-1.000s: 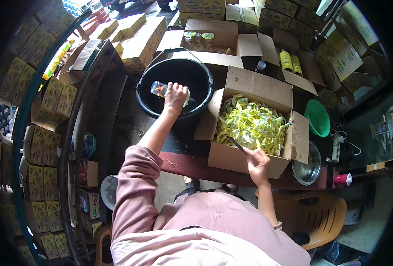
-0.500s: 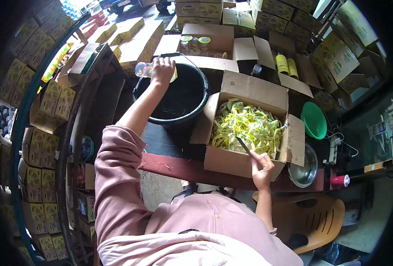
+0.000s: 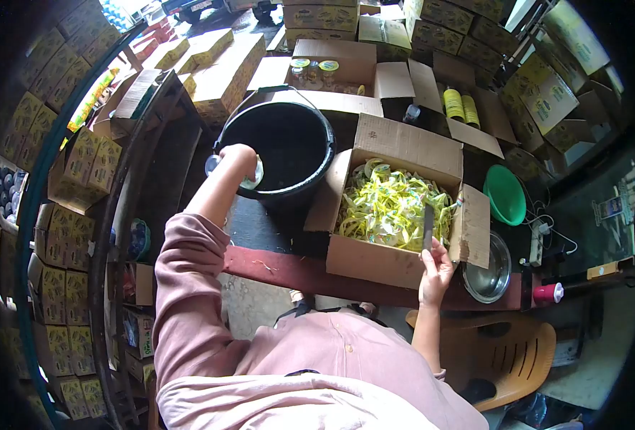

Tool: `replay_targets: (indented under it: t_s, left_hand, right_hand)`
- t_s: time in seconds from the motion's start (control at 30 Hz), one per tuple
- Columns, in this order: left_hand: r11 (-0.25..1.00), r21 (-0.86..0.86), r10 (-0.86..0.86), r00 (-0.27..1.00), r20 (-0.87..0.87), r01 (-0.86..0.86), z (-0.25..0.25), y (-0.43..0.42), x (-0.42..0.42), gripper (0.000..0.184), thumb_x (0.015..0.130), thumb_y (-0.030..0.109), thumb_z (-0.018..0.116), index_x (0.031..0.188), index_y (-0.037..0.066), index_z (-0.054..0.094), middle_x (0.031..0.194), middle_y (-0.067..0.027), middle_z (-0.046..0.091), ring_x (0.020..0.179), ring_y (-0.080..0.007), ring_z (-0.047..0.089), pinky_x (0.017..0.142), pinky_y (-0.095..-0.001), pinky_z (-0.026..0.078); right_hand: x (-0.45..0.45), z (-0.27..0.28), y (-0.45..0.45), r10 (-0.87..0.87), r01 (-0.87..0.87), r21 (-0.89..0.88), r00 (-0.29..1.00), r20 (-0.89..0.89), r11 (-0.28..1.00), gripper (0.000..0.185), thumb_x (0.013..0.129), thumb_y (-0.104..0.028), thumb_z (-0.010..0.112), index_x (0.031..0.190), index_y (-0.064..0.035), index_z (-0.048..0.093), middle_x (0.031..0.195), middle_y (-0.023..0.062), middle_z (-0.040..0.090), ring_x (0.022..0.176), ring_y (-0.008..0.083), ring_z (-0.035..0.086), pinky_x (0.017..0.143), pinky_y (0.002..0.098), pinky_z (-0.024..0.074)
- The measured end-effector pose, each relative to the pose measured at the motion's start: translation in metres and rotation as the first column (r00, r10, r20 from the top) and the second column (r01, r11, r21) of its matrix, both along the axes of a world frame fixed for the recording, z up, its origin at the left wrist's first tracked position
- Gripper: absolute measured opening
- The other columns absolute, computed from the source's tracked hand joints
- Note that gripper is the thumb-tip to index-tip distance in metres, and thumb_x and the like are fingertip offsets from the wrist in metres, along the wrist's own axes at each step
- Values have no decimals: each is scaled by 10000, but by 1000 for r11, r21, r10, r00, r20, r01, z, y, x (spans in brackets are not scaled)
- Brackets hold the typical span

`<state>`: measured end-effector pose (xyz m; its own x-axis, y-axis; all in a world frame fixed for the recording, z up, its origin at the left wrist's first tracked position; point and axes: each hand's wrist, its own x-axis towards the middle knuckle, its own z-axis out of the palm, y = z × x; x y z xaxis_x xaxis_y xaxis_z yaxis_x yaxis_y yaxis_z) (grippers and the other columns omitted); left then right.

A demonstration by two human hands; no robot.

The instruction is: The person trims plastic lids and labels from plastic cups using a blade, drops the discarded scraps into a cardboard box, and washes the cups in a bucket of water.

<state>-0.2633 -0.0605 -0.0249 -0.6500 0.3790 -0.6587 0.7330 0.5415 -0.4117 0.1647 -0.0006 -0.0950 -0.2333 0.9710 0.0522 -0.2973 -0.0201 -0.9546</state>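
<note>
My left hand (image 3: 240, 162) is closed round a clear jar (image 3: 257, 174), at the near left rim of a black bucket (image 3: 278, 192); the hand hides much of the jar. Between the fingers of my right hand (image 3: 434, 266) is a dark flat blade (image 3: 427, 228), pointing away from me over the right part of an open cardboard box (image 3: 374, 262). Yellow-green strips (image 3: 392, 204) fill that box. The bucket stands to its left on the dark table (image 3: 260, 229), with its handle raised at the far side.
A green bowl (image 3: 505, 195) and a glass bowl (image 3: 488, 272) lie right of the box. Behind stand an open carton (image 3: 335, 54) with lidded jars and another with yellow cans (image 3: 462, 107). An orange chair (image 3: 503, 355) is at the near right, shelves with cartons at left.
My left hand has come down from above the bucket to its near left rim with the jar. In my right hand, the blade has swung from slanting left to pointing straight away from me.
</note>
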Motion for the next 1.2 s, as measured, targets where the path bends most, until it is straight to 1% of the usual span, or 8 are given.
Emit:
replay_targets:
  t_s: [0.1,0.17,0.3,0.37,0.43,0.53,0.63,1.2]
  left_hand:
    - [868,422,-97,923,-371,261,-21,-11,-2,606,560,485,732,1025,110,631,1054,-75,609,953,-249,588,825,-351,457]
    - [998,28,52,998,19,-53,-31,3,-20,569,565,455,736,950,48,638,965,-134,625,896,-233,606,798,-351,471]
    - [907,418,15,986,-164,56,-17,1,0,622,537,441,780,1055,136,616,1052,-64,609,932,-245,599,803,-381,476]
    - [996,88,-38,999,37,35,-7,7,9,588,536,434,776,991,90,635,1008,-83,622,911,-235,607,799,-339,481]
    - [925,378,10,993,-115,35,-14,4,11,570,552,437,759,999,104,638,1012,-89,620,910,-251,603,808,-339,473]
    - [992,121,27,1000,-15,-25,-11,9,20,572,560,438,752,997,88,633,1025,-95,614,922,-248,600,810,-347,476]
    - [913,408,54,988,-143,9,-10,8,29,579,584,477,723,1011,98,632,1013,-103,616,915,-248,600,798,-346,475]
    - [899,395,228,972,-56,-189,2,11,62,587,654,532,633,968,35,632,932,-130,634,852,-257,621,731,-318,496]
  right_hand:
    - [9,-6,4,-49,-8,-239,971,-234,971,288,759,53,541,1036,-23,559,817,25,576,684,99,534,638,209,451]
    - [18,-10,9,-48,-48,-318,956,-288,947,296,762,53,524,1048,-23,550,838,31,561,675,111,531,630,224,450]
    - [38,-14,15,-48,-53,-331,956,-290,942,354,742,68,500,1083,-20,528,879,36,551,697,122,524,617,234,439]
    - [46,-13,17,-46,-93,-365,933,-356,926,367,733,77,498,1083,-28,531,855,44,571,699,121,538,617,223,432]
    - [58,-12,20,-54,-121,-408,919,-391,905,382,727,81,497,1089,-37,530,845,49,580,701,126,545,619,224,430]
    - [68,-15,26,-67,-135,-451,913,-403,882,413,724,81,491,1112,-56,518,855,44,576,703,139,549,628,253,434]
    - [80,-20,36,-25,-191,-428,893,-450,883,381,733,71,504,1088,-67,522,857,37,572,699,137,547,629,256,443]
    - [133,-19,80,76,-294,-417,882,-465,860,202,787,4,543,943,-120,578,751,1,608,624,93,569,607,242,495]
